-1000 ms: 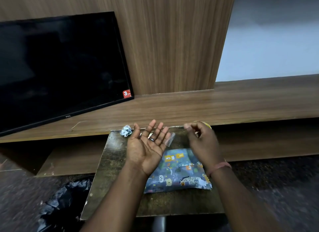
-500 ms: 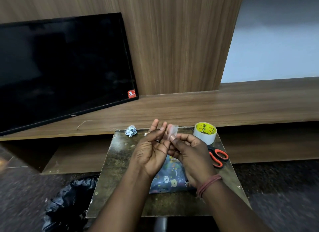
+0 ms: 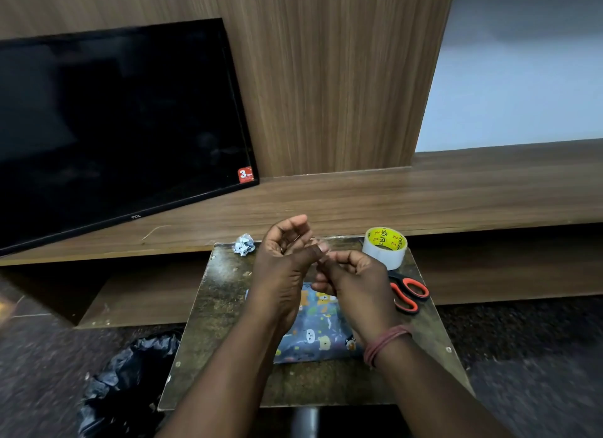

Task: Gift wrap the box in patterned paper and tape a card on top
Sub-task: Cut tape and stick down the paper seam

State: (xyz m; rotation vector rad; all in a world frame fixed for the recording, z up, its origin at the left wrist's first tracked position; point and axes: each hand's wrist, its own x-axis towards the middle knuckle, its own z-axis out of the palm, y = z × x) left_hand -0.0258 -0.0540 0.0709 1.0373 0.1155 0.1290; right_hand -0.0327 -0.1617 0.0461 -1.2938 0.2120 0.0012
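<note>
The box (image 3: 321,336), wrapped in blue paper with cartoon animals, lies flat on a small dark table (image 3: 222,307); my hands and wrists hide much of it. Both hands hover above it, meeting at a small strip of clear tape (image 3: 323,246). My left hand (image 3: 284,268) has its fingers curled and its thumb tip against the strip. My right hand (image 3: 355,284) pinches the strip from the right. No card is in view.
A roll of clear tape with a yellow core (image 3: 385,246) stands at the table's far right corner, orange-handled scissors (image 3: 409,294) just in front of it. A crumpled paper scrap (image 3: 243,244) lies far left. A black television (image 3: 114,127) leans on the wooden shelf; a black bag (image 3: 127,382) sits on the floor.
My left hand went from an open palm with the tape strip on its fingertips to curled fingers. My right hand came in and took hold of the strip.
</note>
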